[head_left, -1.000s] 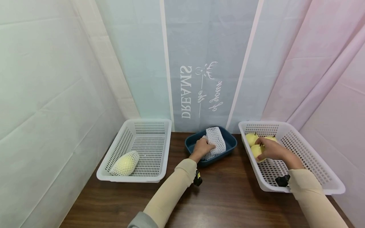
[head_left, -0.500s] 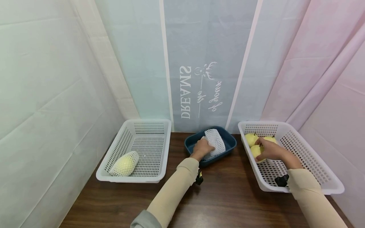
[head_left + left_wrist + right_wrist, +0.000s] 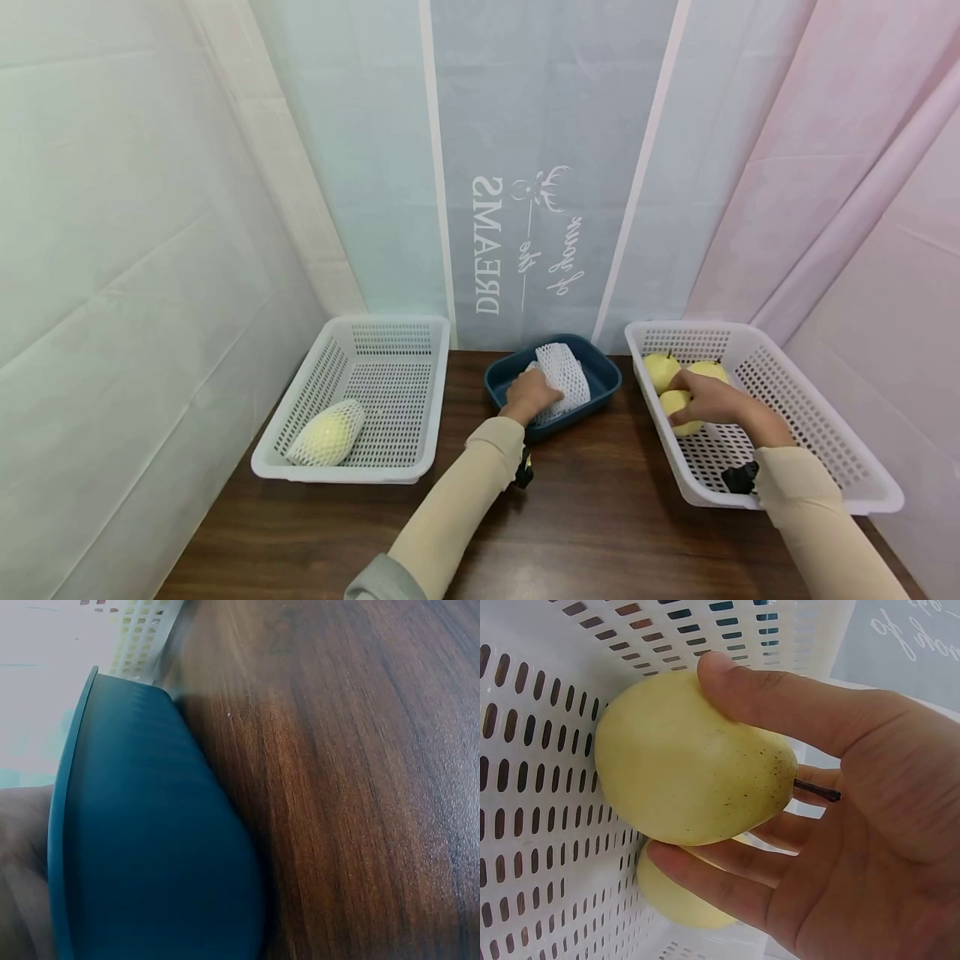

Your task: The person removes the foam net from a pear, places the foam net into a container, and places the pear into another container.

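In the head view, my right hand (image 3: 712, 398) reaches into the white basket (image 3: 817, 417) on the right. Thumb and fingers curl around a yellow pear (image 3: 682, 761), its dark stem pointing toward my palm in the right wrist view. Other pears (image 3: 662, 371) sit beside it in that basket. My left hand (image 3: 529, 395) is in the blue tray (image 3: 607, 379), pinching a white foam fruit net (image 3: 564, 373) with the thumb on its near side. Its other fingertips are hidden. The left wrist view shows mostly the outer wall of the tray, with part of the hand behind the rim.
A second white basket (image 3: 390, 417) stands at the left, holding one pear in a foam net (image 3: 327, 433). Both baskets and the tray rest on a dark wooden table (image 3: 585, 517). A printed curtain (image 3: 540, 100) hangs behind them.
The foam net under my left hand has shifted slightly down and toward the hand. My right hand stays around the pear, which has barely moved.
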{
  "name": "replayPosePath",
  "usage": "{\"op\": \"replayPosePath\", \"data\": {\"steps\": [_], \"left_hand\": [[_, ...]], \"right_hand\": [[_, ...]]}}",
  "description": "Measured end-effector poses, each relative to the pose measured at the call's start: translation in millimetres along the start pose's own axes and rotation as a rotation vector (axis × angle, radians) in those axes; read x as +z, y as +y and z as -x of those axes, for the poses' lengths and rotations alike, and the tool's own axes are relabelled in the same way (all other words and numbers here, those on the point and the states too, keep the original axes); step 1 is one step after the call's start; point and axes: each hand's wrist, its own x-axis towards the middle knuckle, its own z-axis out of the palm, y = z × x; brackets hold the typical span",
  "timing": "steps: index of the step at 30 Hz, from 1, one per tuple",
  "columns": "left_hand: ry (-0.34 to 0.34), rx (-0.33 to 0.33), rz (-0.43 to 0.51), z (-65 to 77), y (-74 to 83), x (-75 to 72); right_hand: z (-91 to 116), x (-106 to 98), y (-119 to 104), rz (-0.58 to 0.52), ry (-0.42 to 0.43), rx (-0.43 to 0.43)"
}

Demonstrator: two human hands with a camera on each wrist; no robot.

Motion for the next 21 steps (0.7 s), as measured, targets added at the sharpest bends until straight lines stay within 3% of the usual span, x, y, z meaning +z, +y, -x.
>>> {"op": "replayPosePath", "data": {"steps": [10, 16, 21], "left_hand": [[-0.008, 0.02, -0.02, 4.0, 0.6, -3.3], [-0.02, 0.042, 0.018, 3.9, -2.3, -7.0], [0.014, 0.078, 0.043, -7.2, -10.5, -0.6]], "right_hand": [[0, 1, -1, 0.035, 0.012, -0.012], [-1, 1, 1, 0.034, 0.006, -0.008], [0, 0, 0, 0.028, 0.002, -0.001]]}}
